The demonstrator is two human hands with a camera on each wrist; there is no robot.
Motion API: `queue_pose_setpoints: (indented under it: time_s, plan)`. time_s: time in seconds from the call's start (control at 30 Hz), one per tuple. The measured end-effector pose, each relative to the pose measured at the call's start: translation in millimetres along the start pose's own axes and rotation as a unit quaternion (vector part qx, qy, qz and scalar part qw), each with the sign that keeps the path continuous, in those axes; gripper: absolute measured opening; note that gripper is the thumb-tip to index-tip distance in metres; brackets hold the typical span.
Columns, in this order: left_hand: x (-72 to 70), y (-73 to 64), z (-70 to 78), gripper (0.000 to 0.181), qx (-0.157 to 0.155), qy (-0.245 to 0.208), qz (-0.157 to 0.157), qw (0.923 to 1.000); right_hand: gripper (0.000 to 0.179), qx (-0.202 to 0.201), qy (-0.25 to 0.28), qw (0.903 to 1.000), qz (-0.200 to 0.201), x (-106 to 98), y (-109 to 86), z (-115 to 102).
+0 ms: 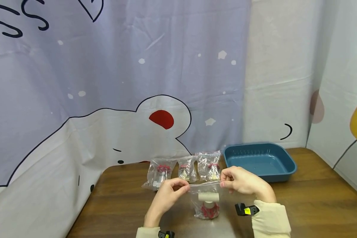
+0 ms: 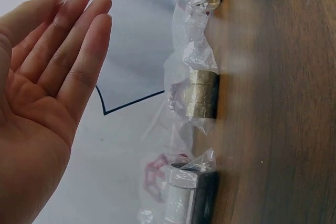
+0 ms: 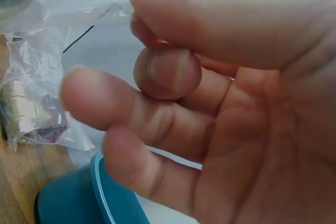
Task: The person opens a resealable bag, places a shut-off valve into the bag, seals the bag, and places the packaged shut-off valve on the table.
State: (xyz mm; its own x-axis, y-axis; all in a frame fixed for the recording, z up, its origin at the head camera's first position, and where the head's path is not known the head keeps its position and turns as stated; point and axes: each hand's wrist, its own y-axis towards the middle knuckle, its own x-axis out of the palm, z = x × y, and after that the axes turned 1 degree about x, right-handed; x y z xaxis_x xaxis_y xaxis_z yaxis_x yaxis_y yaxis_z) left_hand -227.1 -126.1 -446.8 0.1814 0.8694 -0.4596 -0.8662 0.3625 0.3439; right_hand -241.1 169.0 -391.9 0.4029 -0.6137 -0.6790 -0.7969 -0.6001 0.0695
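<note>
Between my hands hangs a clear zip bag (image 1: 196, 198) holding a valve (image 1: 208, 197) with a pale cylindrical body and a red handwheel. My left hand (image 1: 169, 195) pinches the bag's top left corner between thumb and index finger; its other fingers extend loosely in the left wrist view. At the top right corner, my right hand (image 1: 245, 181) pinches the bag's edge with thumb and index finger. Behind it stand several bagged valves: one with a grey metal body (image 1: 161, 177) at left, a small brass one (image 1: 184, 173) in the middle, and another brass one (image 1: 213, 172) at right.
A blue plastic basin (image 1: 291, 167) sits at the back right of the wooden table (image 1: 116, 201), close behind my right hand. A printed curtain (image 1: 107, 72) hangs along the table's back edge. Black wrist cameras (image 1: 246, 210) are strapped at both cuffs.
</note>
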Motion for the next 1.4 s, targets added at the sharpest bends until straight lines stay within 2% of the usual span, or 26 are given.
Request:
queue_pose_setpoints:
  time_s: [0.1, 0.23, 0.47, 0.6, 0.7, 0.83, 0.9, 1.07, 1.23, 1.4]
  plan:
    - [0.8, -0.4, -1.5, 0.01, -0.008, -0.003, -0.005, 1.0, 0.015, 0.002, 0.001, 1.0, 0.001, 0, 0.1, 1]
    - [2.4, -1.7, -4.7, 0.017, -0.034, -0.017, -0.019, 0.9991, 0.016, 0.005, -0.004, 1.0, 0.007, 0, 1.9, 3]
    - [10.1, -3.7, -12.1, 0.032, -0.074, -0.044, -0.072, 0.9937, 0.014, 0.005, 0.019, 0.9996, 0.021, 3, 2.2, 5]
    - [16.4, 0.4, -13.9, 0.038, -0.065, -0.042, -0.105, 0.9914, 0.014, 0.007, 0.04, 0.9988, 0.029, 6, -1.1, 9]
    - [20.7, 3.7, -13.7, 0.046, -0.052, -0.005, -0.118, 0.9916, 0.018, 0.002, 0.069, 0.9974, 0.02, 11, -4.3, 14]
    - [25.5, 5.7, -14.5, 0.047, -0.033, 0.044, -0.124, 0.9908, 0.031, -0.021, 0.138, 0.9903, -0.001, 25, -7.4, 23]
    - [28.1, 6.6, -15.6, 0.04, -0.022, 0.045, -0.13, 0.9902, 0.033, -0.031, 0.162, 0.9863, -0.005, 34, -6.9, 25]
    - [31.7, 7.7, -16.4, 0.035, -0.007, 0.037, -0.135, 0.9901, 0.024, -0.04, 0.151, 0.987, 0.039, 53, -0.7, 26]
    - [25.6, 3.5, -15.1, 0.03, -0.02, 0.033, -0.11, 0.9932, 0.024, -0.032, 0.168, 0.9825, 0.074, 65, 7.5, 20]
    - [5.1, -13.3, -17.9, 0.026, -0.068, -0.029, -0.086, 0.9935, 0.026, -0.026, 0.254, 0.9636, 0.08, 82, 26.8, 8]
